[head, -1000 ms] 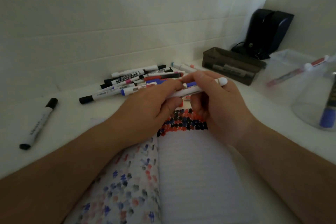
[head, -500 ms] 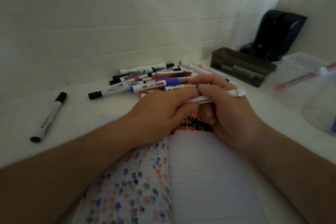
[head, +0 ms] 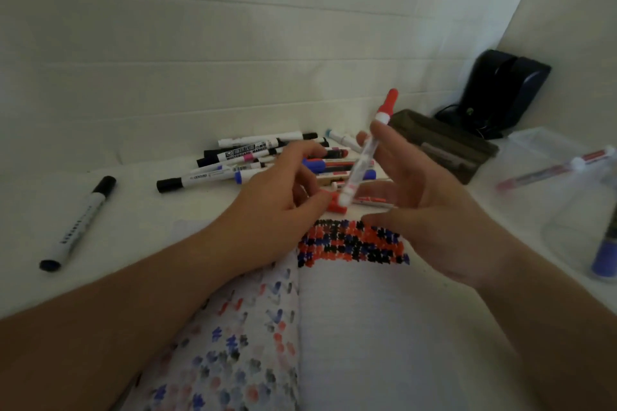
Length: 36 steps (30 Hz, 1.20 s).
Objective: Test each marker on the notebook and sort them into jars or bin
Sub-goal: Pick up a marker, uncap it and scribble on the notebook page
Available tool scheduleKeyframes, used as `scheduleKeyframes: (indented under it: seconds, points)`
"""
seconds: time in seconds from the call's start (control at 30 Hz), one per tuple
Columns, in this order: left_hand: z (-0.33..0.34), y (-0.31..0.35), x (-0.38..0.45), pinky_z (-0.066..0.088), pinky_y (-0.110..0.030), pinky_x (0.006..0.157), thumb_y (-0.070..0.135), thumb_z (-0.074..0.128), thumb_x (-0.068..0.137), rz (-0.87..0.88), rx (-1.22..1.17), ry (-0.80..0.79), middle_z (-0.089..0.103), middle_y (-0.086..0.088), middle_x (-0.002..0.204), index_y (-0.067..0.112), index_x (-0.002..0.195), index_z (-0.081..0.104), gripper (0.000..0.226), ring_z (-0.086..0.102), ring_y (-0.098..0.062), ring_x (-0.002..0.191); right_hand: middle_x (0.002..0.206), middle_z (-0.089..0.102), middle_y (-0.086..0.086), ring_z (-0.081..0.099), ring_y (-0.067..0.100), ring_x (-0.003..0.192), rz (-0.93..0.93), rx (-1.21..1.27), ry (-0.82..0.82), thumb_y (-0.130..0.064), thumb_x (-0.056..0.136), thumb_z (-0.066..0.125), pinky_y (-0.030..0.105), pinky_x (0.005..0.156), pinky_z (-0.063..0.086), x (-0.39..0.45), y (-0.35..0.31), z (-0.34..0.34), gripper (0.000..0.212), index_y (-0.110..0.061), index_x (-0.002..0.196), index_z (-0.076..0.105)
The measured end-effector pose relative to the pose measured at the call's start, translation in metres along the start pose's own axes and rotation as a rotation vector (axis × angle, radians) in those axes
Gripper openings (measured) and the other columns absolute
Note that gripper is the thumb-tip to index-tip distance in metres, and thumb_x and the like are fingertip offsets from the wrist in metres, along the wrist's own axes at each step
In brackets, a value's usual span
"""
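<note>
My right hand (head: 430,210) pinches a white marker with a red tip (head: 365,150) between thumb and fingertips, tilted with the red tip pointing up. My left hand (head: 280,197) sits just left of the marker's lower end and pinches a small red cap (head: 335,204). Both hands hover over the top of the open notebook (head: 367,327), whose right page carries rows of red, blue and black test marks (head: 350,245). A pile of several markers (head: 253,157) lies behind the hands. One black-capped marker (head: 78,223) lies alone at the left.
A dark brown bin (head: 444,147) stands at the back right, with a black device (head: 500,90) behind it. Clear jars (head: 574,217) at the right hold a blue marker (head: 604,257) and a red marker (head: 551,170). A white wall is close behind.
The two hands were gripping the marker together and level; now they have come apart. The right hand has swung the marker upright with its red tip bared, and the left keeps the cap.
</note>
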State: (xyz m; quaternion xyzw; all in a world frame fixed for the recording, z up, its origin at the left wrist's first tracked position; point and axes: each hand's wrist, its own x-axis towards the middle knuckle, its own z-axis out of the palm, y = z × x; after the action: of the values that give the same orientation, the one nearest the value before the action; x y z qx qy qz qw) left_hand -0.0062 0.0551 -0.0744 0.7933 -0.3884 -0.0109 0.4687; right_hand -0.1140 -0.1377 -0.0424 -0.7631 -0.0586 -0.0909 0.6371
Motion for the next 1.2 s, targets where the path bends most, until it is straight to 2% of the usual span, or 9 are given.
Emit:
scheduleKeyframes:
  seconds: [0.1, 0.17, 0.3, 0.37, 0.47, 0.53, 0.57, 0.87, 1.2]
  points:
    - [0.000, 0.001, -0.001, 0.054, -0.023, 0.068, 0.025, 0.063, 0.099, 0.017, 0.044, -0.047, 0.061, 0.020, 0.091, 0.044, 0.129, 0.049, 0.038, 0.061, -0.006, 0.080, 0.134, 0.070, 0.002, 0.070, 0.030, 0.112, 0.026, 0.318, 0.225, 0.010, 0.089, 0.061, 0.048, 0.091, 0.058, 0.004, -0.001, 0.001, 0.049, -0.019, 0.127, 0.070]
    - [0.000, 0.002, -0.002, 0.054, -0.022, 0.071, 0.023, 0.063, 0.098, 0.025, 0.061, -0.052, 0.061, 0.016, 0.090, 0.046, 0.125, 0.050, 0.038, 0.061, -0.005, 0.083, 0.111, 0.077, 0.009, 0.072, 0.027, 0.094, 0.089, 0.446, 0.338, -0.009, 0.092, 0.065, 0.040, 0.078, 0.060, 0.005, -0.002, -0.003, 0.014, -0.014, 0.104, 0.070]
    - [0.001, 0.000, -0.002, 0.054, -0.021, 0.071, 0.021, 0.064, 0.098, 0.017, 0.060, -0.054, 0.060, 0.017, 0.092, 0.050, 0.121, 0.049, 0.040, 0.061, -0.003, 0.084, 0.089, 0.069, 0.009, 0.068, 0.020, 0.074, 0.150, 0.730, 0.261, 0.003, 0.090, 0.058, 0.037, 0.069, 0.061, 0.005, -0.006, -0.008, 0.033, -0.017, 0.117, 0.055]
    - [0.001, -0.001, -0.002, 0.053, -0.018, 0.070, 0.021, 0.063, 0.099, 0.006, 0.060, -0.070, 0.061, 0.015, 0.090, 0.049, 0.121, 0.050, 0.039, 0.061, -0.002, 0.084, 0.079, 0.057, 0.005, 0.055, 0.016, 0.067, 0.176, 0.924, 0.203, 0.006, 0.084, 0.053, 0.031, 0.061, 0.054, 0.006, -0.007, -0.014, 0.044, -0.019, 0.120, 0.053]
    - [0.001, 0.000, -0.002, 0.050, -0.015, 0.068, 0.022, 0.063, 0.099, 0.004, 0.075, -0.105, 0.062, 0.014, 0.089, 0.046, 0.119, 0.054, 0.033, 0.060, -0.002, 0.082, 0.069, 0.037, -0.004, 0.040, 0.013, 0.061, 0.202, 1.083, 0.002, -0.037, 0.092, 0.055, 0.027, 0.060, 0.037, 0.005, -0.004, -0.023, 0.020, -0.019, 0.098, 0.055]
    - [0.001, 0.000, -0.002, 0.048, -0.015, 0.067, 0.024, 0.063, 0.098, 0.016, 0.099, -0.132, 0.062, 0.016, 0.089, 0.045, 0.116, 0.059, 0.029, 0.059, -0.001, 0.082, 0.057, 0.029, -0.006, 0.030, 0.012, 0.054, 0.217, 1.079, -0.001, -0.076, 0.090, 0.044, 0.028, 0.057, 0.028, 0.003, -0.001, -0.030, 0.059, -0.021, 0.068, 0.048]
    - [0.001, 0.000, -0.003, 0.047, -0.015, 0.066, 0.025, 0.064, 0.098, 0.020, 0.113, -0.148, 0.062, 0.017, 0.089, 0.045, 0.114, 0.061, 0.026, 0.058, -0.001, 0.082, 0.052, 0.026, -0.006, 0.025, 0.012, 0.051, 0.217, 1.086, 0.003, -0.083, 0.087, 0.040, 0.028, 0.055, 0.023, 0.003, -0.001, -0.032, 0.067, -0.022, 0.058, 0.040]
    - [0.001, -0.002, -0.002, 0.043, -0.011, 0.067, 0.028, 0.063, 0.097, 0.030, 0.154, -0.178, 0.062, 0.019, 0.092, 0.045, 0.109, 0.067, 0.021, 0.057, 0.002, 0.086, 0.046, 0.017, -0.007, 0.013, 0.011, 0.044, 0.170, 1.115, 0.151, -0.033, 0.083, 0.038, 0.023, 0.049, 0.018, 0.001, -0.004, -0.032, 0.035, -0.024, 0.051, 0.029]
    - [0.001, -0.004, -0.002, 0.045, -0.015, 0.069, 0.027, 0.065, 0.097, 0.027, 0.154, -0.182, 0.063, 0.018, 0.091, 0.047, 0.106, 0.066, 0.021, 0.059, -0.001, 0.086, 0.045, 0.030, -0.007, 0.020, 0.007, 0.042, 0.161, 1.149, 0.194, -0.036, 0.093, 0.038, 0.018, 0.044, 0.024, 0.001, -0.005, -0.025, 0.031, -0.019, 0.076, 0.058]
